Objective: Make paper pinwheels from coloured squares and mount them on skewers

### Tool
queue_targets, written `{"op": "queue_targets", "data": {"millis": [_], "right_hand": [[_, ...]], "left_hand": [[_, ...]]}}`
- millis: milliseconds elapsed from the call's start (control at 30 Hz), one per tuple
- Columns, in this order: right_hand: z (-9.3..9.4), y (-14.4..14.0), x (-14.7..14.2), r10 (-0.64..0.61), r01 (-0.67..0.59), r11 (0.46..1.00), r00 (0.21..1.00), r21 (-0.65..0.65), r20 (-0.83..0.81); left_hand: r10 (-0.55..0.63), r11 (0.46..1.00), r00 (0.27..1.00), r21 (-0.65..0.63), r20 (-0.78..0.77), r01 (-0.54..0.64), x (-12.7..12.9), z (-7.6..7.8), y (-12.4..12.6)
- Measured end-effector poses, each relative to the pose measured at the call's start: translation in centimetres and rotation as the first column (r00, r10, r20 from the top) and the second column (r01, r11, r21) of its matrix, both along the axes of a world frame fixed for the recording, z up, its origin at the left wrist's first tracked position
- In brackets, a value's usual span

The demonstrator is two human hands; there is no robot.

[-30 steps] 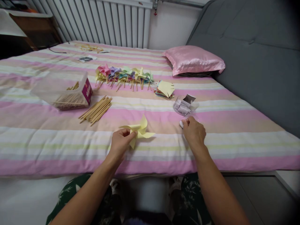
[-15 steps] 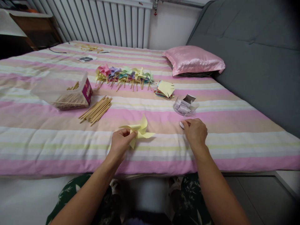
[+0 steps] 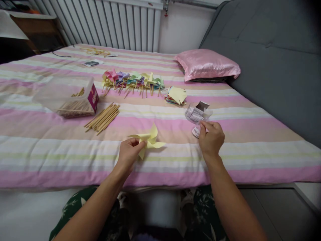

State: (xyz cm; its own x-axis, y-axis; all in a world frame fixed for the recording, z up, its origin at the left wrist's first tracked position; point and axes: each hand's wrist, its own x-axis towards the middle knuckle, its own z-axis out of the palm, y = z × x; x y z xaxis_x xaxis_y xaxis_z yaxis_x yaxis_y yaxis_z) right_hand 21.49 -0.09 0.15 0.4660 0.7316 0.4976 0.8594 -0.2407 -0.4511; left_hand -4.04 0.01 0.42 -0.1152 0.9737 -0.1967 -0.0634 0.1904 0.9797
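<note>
My left hand [image 3: 130,150] pinches a pale yellow paper pinwheel [image 3: 151,136] at its middle, with its curled blades spreading to the right above the bedspread. My right hand [image 3: 212,139] is closed, thumb and fingertips pressed together; whatever they hold is too small to make out. Just under those fingertips lies a small round whitish labelled item [image 3: 195,132], partly covered by the hand. Slightly beyond is a clear plastic container [image 3: 207,115] with small printed packets [image 3: 194,114] in it.
Wooden sticks [image 3: 102,117] lie left of the pinwheel, near a clear box [image 3: 52,97] of more sticks. Farther back are several finished pinwheels [image 3: 135,78], a stack of cut paper squares [image 3: 177,95] and a pink pillow [image 3: 208,63]. A grey headboard [image 3: 263,50] borders the right side.
My right hand has lifted slightly and shifted away from me, uncovering more of the round labelled item. My left hand keeps the yellow pinwheel in the same place.
</note>
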Motion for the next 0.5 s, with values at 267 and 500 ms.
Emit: {"op": "queue_targets", "data": {"millis": [267,500], "right_hand": [[-1.3,-0.5,-3.8,0.572,-0.591,0.806,0.781,0.0,-0.25],[-2.2,-0.7,-4.7,0.598,-0.66,0.735,0.738,-0.152,-0.312]], "left_hand": [[-0.002,1.0,1.0,0.005,-0.018,0.002,0.1,-0.2,0.1],[0.002,1.0,1.0,-0.003,-0.022,-0.002,0.1,0.0,0.1]]}}
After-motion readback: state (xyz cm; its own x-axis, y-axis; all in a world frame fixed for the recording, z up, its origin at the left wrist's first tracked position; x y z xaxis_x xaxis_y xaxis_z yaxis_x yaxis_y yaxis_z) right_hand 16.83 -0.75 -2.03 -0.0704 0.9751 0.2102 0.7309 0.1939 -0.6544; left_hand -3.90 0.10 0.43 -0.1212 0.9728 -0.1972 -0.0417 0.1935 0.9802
